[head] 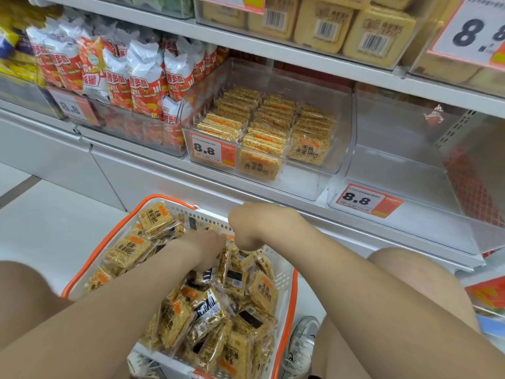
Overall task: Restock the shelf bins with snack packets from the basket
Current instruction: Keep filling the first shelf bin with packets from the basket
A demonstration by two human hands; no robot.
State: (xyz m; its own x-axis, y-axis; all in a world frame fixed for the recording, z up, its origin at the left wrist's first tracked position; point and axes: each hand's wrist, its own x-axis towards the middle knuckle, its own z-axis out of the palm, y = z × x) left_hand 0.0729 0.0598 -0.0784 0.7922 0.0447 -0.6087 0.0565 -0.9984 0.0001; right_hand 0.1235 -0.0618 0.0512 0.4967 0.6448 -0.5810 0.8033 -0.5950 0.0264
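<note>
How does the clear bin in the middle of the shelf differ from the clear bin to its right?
The middle bin holds neat rows of yellow snack packets; the right bin shows none, only its bare floor. Packets press against the middle bin's front wall, while you can see straight through the right bin's. Both are clear plastic and stand on the same shelf. The middle tag and the right tag both read 8.8.

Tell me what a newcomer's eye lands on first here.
First, the white, orange-rimmed basket at bottom centre, heaped with golden rice-cracker packets, with the left hand and right hand both down in the pile. Next, the middle shelf bin above it, which has neat rows of the same packets. The right shelf bin beside it shows none behind its 8.8 price tag.
</note>
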